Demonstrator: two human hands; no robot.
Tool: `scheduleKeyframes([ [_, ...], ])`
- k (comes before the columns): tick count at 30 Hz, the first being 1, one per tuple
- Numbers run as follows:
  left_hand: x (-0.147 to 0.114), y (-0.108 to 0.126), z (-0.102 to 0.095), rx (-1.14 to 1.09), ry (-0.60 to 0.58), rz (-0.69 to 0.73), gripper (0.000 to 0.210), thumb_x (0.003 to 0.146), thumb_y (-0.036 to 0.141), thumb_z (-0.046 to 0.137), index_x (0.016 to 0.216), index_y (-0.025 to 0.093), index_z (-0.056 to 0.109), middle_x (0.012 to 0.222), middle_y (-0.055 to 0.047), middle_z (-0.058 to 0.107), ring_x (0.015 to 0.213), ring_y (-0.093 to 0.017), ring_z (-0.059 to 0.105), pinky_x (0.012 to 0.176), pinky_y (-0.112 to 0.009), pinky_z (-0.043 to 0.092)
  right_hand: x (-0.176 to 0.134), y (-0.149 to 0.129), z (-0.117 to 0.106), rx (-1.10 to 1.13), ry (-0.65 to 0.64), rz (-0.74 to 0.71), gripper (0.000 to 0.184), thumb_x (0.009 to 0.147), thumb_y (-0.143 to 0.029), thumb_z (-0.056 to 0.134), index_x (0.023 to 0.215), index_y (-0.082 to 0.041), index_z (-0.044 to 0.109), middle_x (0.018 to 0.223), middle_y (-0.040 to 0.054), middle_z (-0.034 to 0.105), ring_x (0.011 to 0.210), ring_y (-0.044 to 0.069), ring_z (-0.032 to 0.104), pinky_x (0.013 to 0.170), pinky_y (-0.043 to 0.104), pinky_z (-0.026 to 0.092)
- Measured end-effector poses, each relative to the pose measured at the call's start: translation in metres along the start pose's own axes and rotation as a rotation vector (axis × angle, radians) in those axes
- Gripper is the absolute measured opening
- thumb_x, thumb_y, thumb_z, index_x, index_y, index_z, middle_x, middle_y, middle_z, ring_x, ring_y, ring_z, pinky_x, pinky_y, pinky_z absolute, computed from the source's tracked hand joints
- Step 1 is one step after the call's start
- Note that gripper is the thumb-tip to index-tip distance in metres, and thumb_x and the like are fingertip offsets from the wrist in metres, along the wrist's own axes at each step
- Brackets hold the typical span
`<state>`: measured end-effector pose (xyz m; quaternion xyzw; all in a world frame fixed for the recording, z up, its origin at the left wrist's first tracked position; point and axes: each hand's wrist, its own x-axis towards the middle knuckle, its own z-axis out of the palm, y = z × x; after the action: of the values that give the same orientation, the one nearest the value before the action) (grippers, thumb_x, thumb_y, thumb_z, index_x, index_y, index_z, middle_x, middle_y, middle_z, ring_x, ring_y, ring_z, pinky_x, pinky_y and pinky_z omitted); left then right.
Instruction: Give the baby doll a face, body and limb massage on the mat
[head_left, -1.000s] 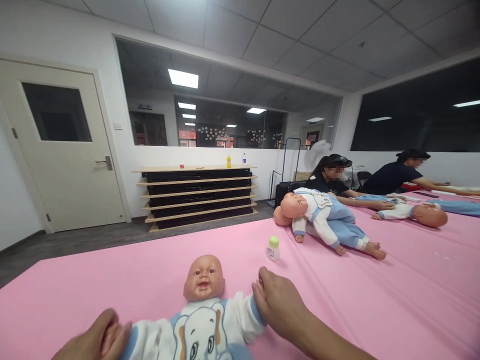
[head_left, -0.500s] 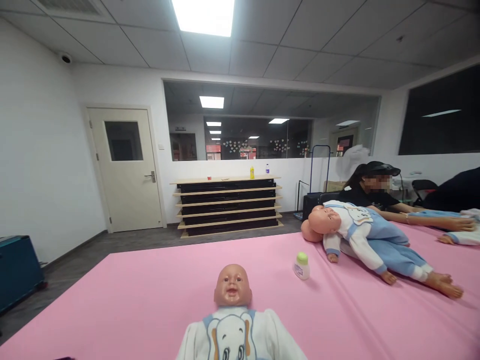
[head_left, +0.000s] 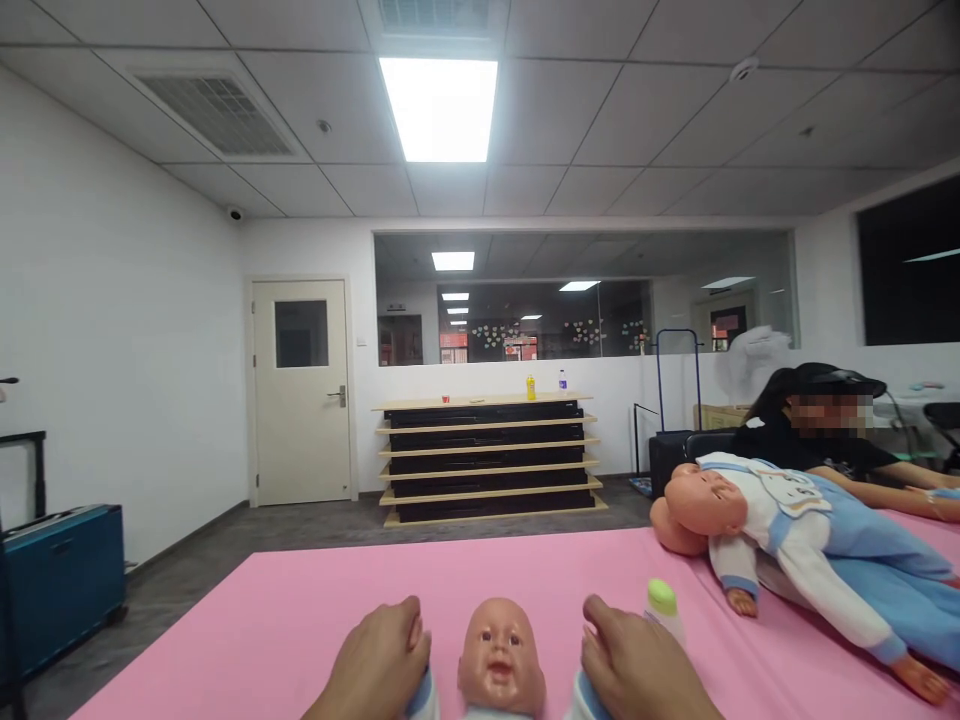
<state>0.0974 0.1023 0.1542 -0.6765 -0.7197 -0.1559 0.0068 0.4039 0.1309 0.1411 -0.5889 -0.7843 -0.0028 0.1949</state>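
Note:
A baby doll [head_left: 501, 655] lies face up on the pink mat [head_left: 300, 600], its smiling head between my two hands. My left hand [head_left: 381, 655] is closed round the end of one of the doll's arms, with a white and blue cuff [head_left: 426, 697] showing below it. On the other side, my right hand [head_left: 637, 660] grips the other arm end, above a matching cuff [head_left: 589, 698]. Both doll hands are hidden inside my fingers. A small bottle with a green cap [head_left: 662, 597] stands just behind my right hand, partly covered by it. The doll's body is below the picture.
Other dolls [head_left: 795, 530] in blue and white lie heaped at the right. Behind them a person in a black cap [head_left: 810, 430] leans over the mat. A stacked shelf unit [head_left: 487, 460] stands by the far wall; a blue suitcase [head_left: 64, 560] is at the left.
Both my hands have come into view, holding the doll's arms up beside its head. The view has tilted up and turned left, so the doll sits lower and further right.

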Motion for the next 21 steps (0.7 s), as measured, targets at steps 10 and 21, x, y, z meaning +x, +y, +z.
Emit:
scheduleKeyframes([
  [10, 0.059, -0.003, 0.101, 0.114, -0.219, -0.033, 0.034, 0.081, 0.018, 0.042, 0.104, 0.008, 0.065, 0.107, -0.021, 0.066, 0.102, -0.03, 0.062, 0.084, -0.037, 0.046, 0.065, 0.005, 0.093, -0.095, -0.216, 0.11, 0.031, 0.076, -0.007, 0.043, 0.094, -0.008, 0.069, 0.096, 0.02, 0.069, 0.091, 0.03, 0.068, 0.072, 0.035, 0.047],
  [21, 0.038, -0.002, 0.056, 0.103, -0.122, -0.066, 0.04, 0.092, 0.024, 0.027, 0.106, 0.013, 0.062, 0.102, -0.017, 0.068, 0.1, -0.029, 0.064, 0.083, -0.04, 0.046, 0.048, 0.009, 0.072, -0.071, -0.054, 0.109, 0.032, 0.081, -0.009, 0.035, 0.097, -0.011, 0.064, 0.087, 0.0182, 0.07, 0.085, 0.027, 0.069, 0.07, 0.034, 0.047],
])
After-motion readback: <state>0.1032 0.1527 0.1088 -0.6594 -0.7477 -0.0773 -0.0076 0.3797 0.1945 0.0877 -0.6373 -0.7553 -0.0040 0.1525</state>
